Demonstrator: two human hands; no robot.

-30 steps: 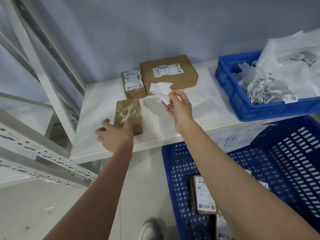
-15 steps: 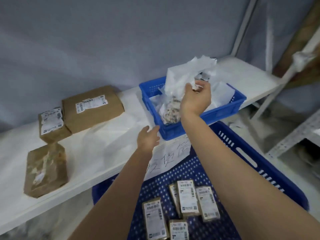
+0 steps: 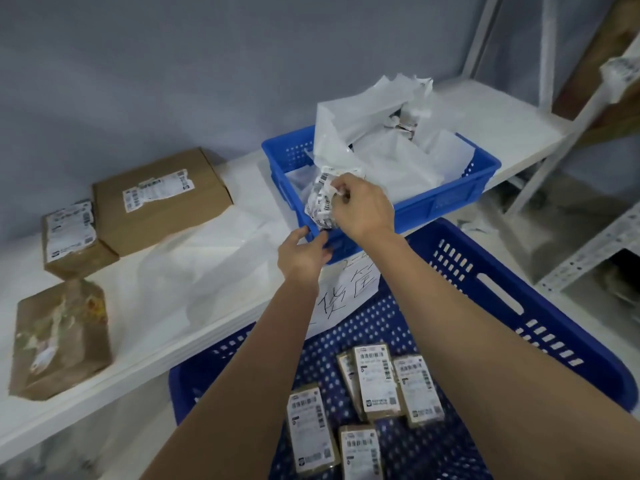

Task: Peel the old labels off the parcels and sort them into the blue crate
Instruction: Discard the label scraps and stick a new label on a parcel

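Note:
My right hand (image 3: 362,207) pinches a crumpled wad of peeled labels (image 3: 320,199) at the near left corner of the small blue crate (image 3: 450,199) on the white shelf (image 3: 207,271). My left hand (image 3: 303,252) grips that crate's near left corner. The crate holds white bags and paper scraps (image 3: 374,133). Three brown parcels lie on the shelf at left: a large box with a label (image 3: 159,199), a smaller labelled box (image 3: 74,237), and a stripped parcel with label residue (image 3: 60,337). A big blue crate (image 3: 519,299) below holds several labelled parcels (image 3: 375,386).
A handwritten paper sign (image 3: 343,292) hangs from the shelf edge over the big crate. Grey metal shelving uprights (image 3: 595,251) stand at the right, with a second rack beyond. A grey wall backs the shelf.
My right hand carried the peeled label from the left parcels to the small crate, then drew back to its near corner. My left hand left the stripped parcel and took the crate's corner.

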